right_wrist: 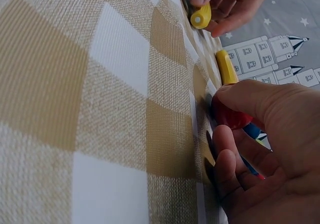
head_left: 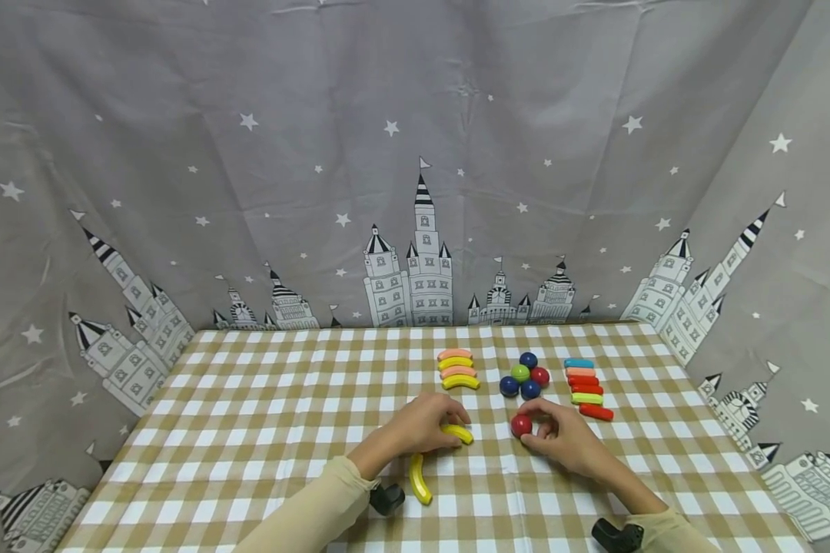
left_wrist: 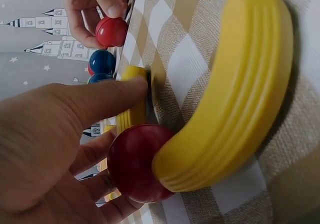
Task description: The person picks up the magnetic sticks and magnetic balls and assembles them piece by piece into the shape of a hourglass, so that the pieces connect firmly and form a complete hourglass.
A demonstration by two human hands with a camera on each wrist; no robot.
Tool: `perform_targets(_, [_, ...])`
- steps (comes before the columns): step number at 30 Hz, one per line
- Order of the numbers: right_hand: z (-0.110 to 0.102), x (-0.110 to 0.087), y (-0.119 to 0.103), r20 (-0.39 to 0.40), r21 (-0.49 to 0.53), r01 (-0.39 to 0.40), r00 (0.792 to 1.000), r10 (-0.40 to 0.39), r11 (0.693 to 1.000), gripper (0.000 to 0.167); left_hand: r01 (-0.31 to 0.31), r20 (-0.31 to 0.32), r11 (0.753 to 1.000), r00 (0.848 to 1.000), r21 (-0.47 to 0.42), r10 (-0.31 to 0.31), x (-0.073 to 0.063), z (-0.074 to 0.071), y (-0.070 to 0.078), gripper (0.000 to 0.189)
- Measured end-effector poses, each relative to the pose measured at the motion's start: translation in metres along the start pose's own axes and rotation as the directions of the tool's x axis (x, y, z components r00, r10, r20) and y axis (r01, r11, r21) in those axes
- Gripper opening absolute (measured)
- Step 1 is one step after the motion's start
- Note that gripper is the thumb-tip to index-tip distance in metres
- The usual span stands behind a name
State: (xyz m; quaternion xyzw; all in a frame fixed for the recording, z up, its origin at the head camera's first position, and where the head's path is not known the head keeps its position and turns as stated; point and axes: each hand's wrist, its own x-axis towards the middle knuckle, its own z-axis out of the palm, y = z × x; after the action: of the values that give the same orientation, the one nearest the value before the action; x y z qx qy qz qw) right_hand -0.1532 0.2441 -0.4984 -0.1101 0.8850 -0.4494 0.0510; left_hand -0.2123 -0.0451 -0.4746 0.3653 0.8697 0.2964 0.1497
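My left hand (head_left: 425, 424) pinches a small yellow toy banana (head_left: 459, 434) between thumb and fingers, low over the cloth. A second yellow banana (head_left: 418, 480) lies just below that hand. In the left wrist view, a dark red ball (left_wrist: 140, 164) sits against this second banana (left_wrist: 240, 88), beside the left fingers; the head view hides that ball. My right hand (head_left: 563, 438) holds a shiny red ball (head_left: 522, 425) between thumb and fingertips, close to the cloth. In the right wrist view the thumb partly covers the ball (right_wrist: 230, 111).
Beyond the hands lie a row of pink and yellow bananas (head_left: 459, 382), a cluster of blue, green and red balls (head_left: 520, 373), and a column of coloured sticks (head_left: 584, 380). A checked cloth (head_left: 263, 430) covers the table, with a grey castle-print curtain (head_left: 304, 169) behind.
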Motion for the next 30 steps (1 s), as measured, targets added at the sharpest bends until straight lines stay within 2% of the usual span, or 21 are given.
perform_targets(5, [0.001,0.002,0.001,-0.003,-0.011,0.009,1.000,-0.009,1.000,0.036,-0.015,-0.035,1.000,0.999,0.008,0.015,-0.001,-0.001,-0.003,0.018])
perform_targets(9, [0.001,0.001,0.000,0.002,-0.001,0.004,1.000,-0.004,1.000,0.037,-0.033,-0.095,0.999,0.995,0.002,0.033,-0.005,-0.001,-0.008,0.016])
perform_targets(12, [0.000,0.001,0.000,0.005,0.001,-0.007,1.000,0.007,1.000,0.037,-0.030,-0.149,1.000,0.988,-0.008,0.028,-0.009,0.000,-0.012,0.015])
perform_targets(15, [0.000,0.002,-0.001,0.006,0.002,-0.020,1.000,0.020,1.000,0.037,-0.016,-0.177,1.000,0.984,-0.016,0.013,-0.014,0.001,-0.015,0.015])
perform_targets(21, [0.000,0.002,-0.001,0.001,-0.004,-0.022,1.000,0.022,1.000,0.036,0.009,-0.161,0.999,0.987,-0.045,-0.016,-0.021,-0.003,-0.016,0.015])
perform_targets(26, [0.001,0.002,0.001,-0.023,-0.028,-0.049,0.999,0.048,0.998,0.034,0.016,-0.118,0.995,0.993,-0.098,-0.028,-0.022,-0.007,-0.014,0.015])
perform_targets(30, [0.002,0.002,0.002,-0.039,-0.037,-0.058,0.998,0.056,0.998,0.034,0.013,-0.118,0.995,0.993,-0.101,-0.025,-0.021,-0.006,-0.016,0.015])
